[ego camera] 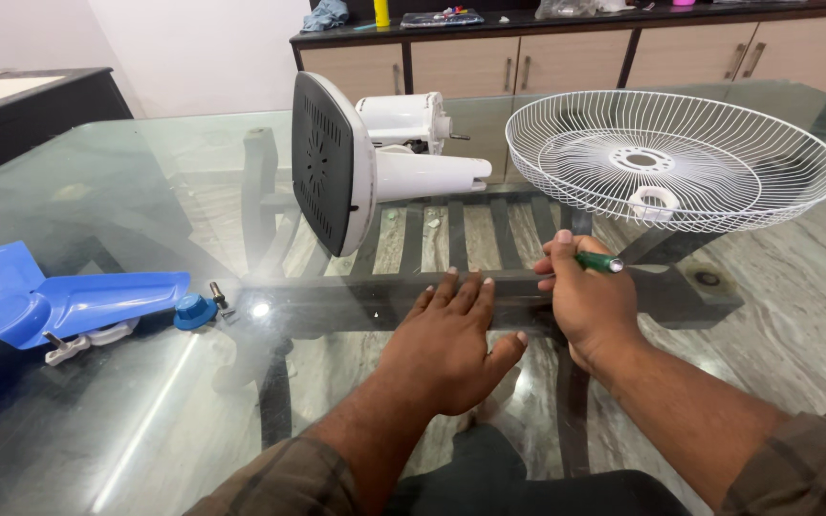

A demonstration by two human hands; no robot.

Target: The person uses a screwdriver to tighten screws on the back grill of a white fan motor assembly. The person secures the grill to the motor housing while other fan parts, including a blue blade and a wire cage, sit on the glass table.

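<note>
Reaching forward from the near edge of the glass table (126,287), both forearms angle inward. The left hand (451,339) lies flat, fingers spread, on the glass. The right hand (587,304) is fisted around a green screwdriver (600,262), its long axis pointing right, just before the white grille (673,158).

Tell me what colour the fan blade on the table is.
The fan blade is bright blue, lying at the left of the glass table; the head view shows it.
</note>
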